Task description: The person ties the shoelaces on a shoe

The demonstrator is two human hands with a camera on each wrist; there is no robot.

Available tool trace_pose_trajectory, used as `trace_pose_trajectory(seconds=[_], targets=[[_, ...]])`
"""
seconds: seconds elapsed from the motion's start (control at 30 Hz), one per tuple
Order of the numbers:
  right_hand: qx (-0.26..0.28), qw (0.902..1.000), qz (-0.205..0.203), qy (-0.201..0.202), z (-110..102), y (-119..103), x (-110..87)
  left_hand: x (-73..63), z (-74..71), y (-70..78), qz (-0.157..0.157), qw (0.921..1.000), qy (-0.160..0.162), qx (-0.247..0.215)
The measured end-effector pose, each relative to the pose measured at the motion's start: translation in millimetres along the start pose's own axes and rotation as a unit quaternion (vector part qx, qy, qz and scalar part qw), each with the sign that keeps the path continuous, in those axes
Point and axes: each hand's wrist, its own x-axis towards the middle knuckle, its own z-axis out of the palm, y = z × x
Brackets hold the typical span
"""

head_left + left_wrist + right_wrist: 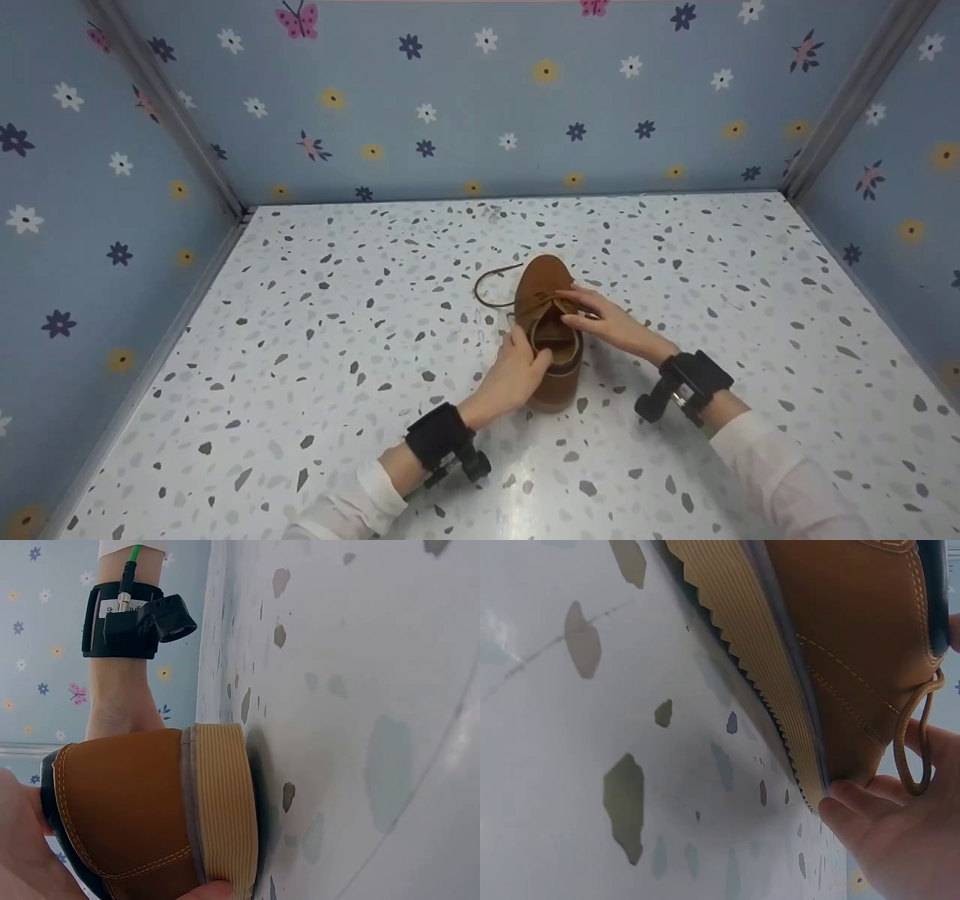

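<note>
A brown lace-up shoe (546,277) stands on the speckled surface with its toe pointing away from me. My left hand (514,367) grips its left side near the heel, the thumb over the collar at the opening. On the other side my right hand (611,321) holds the edge of the lacing flap, with fingers along the outer side. One brown lace (480,291) lies curved on the surface left of the toe. In the right wrist view a lace loop (907,754) hangs beside the fingers. The left wrist view shows the heel's ribbed pale sole (225,799).
The white terrazzo-patterned surface (337,300) extends around the shoe. Blue flowered panels (450,90) stand at the back and both sides, joined by grey corner posts (176,112). Black camera straps (442,435) sit on both wrists.
</note>
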Motion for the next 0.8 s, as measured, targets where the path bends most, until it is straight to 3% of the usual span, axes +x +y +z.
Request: trace_pose_trajectory(seconds=[0.17, 0.33, 0.5, 0.7, 0.8], targets=[[0.003, 0.9999, 0.010, -0.013, -3.9, -32.3, -10.9, 0.5, 0.4, -1.5, 0.002, 1.0000, 0.000, 0.008], [0.006, 0.9998, 0.009, -0.019, -4.7, -32.8, -11.7, 1.2, -3.7, -4.3, -0.006, 0.9996, -0.023, -0.015], [0.024, 0.9995, 0.014, -0.017, -4.4, -23.0, -9.1, 5.0, -9.2, -10.5, -0.008, 0.9988, -0.044, -0.021], [0.022, 0.9993, 0.027, -0.010, -1.7, 7.8, 0.4, 15.4, -17.6, -16.0, -0.005, 0.9992, -0.023, -0.034], [0.027, 0.9993, 0.026, -0.003, -2.8, 12.2, 1.6, 22.0, -21.6, -14.9, -0.001, 0.9997, -0.012, -0.020]])
